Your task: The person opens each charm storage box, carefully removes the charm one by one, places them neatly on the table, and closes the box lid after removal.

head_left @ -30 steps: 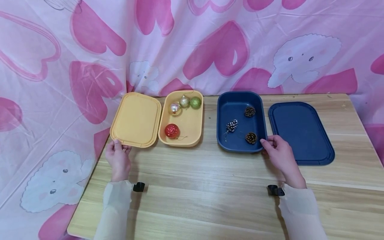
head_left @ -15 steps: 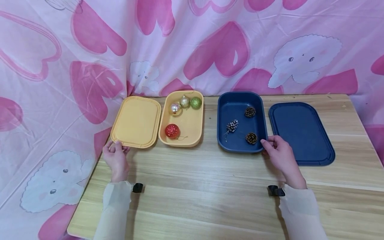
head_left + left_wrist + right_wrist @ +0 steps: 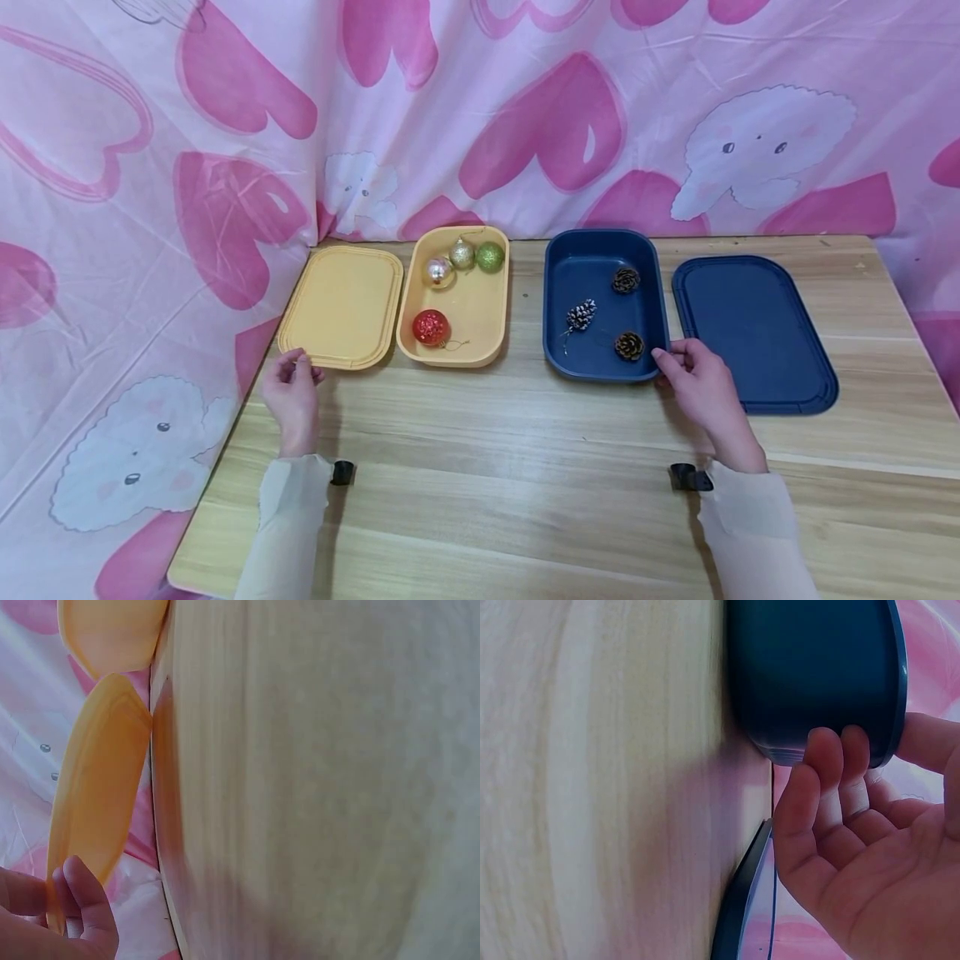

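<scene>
My left hand (image 3: 292, 400) pinches the near left corner of a yellow lid (image 3: 341, 308). In the left wrist view the lid (image 3: 101, 780) is tilted, its near edge raised off the table. Beside it stands a yellow box (image 3: 480, 321) holding several baubles: a red one (image 3: 431, 327), a green one (image 3: 490, 257), a pale gold one (image 3: 462, 253) and a shiny pinkish one (image 3: 438, 272). With thumb and fingers, my right hand (image 3: 701, 387) grips the near right corner of a dark blue box (image 3: 592, 362). Three pine cones lie inside, one (image 3: 581, 315) white-tipped with a string.
A dark blue lid (image 3: 753, 333) lies flat right of the blue box, close to my right wrist. The wooden table (image 3: 495, 467) ends at a pink heart-patterned cloth (image 3: 525, 125) behind and on the left.
The yellow lid's far edge has come down while its near corner stays by my left hand. My left fingers shifted slightly. My right hand and the blue box have not moved.
</scene>
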The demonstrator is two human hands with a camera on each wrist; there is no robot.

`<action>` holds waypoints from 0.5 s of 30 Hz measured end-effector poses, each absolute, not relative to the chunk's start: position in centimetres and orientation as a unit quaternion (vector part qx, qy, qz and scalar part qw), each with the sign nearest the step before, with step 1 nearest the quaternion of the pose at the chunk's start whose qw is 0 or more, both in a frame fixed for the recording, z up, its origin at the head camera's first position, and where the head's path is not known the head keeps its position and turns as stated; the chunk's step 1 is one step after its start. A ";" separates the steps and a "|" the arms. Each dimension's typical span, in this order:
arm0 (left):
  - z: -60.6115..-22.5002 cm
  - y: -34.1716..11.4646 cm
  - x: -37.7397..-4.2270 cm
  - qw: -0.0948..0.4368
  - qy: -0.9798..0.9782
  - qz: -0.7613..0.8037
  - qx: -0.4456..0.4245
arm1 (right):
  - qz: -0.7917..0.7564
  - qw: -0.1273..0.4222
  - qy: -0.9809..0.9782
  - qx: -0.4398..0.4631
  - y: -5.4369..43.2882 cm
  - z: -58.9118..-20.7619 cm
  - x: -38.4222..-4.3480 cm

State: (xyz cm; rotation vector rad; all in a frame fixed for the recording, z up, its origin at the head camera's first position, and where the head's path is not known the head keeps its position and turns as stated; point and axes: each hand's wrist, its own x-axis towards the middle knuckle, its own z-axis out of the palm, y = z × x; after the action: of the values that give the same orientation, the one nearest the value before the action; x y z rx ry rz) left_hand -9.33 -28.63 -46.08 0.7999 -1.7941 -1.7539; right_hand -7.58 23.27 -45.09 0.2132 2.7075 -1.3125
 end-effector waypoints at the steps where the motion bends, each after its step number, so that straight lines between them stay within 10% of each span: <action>1: -46.1 -28.6 -9.3 0.249 -0.667 -0.638 0.295 | -0.434 0.062 0.896 0.070 23.3 -45.1 -7.6; 15: -46.3 -28.8 -9.3 0.185 -0.755 -0.548 0.309 | -0.433 0.055 0.897 0.070 23.4 -45.2 -7.6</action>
State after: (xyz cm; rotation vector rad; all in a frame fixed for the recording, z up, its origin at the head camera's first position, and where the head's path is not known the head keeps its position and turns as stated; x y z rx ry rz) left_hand -9.27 -28.83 -46.27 0.8715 -2.1290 -1.5437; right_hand -7.57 23.36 -45.24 0.2123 2.7233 -1.3140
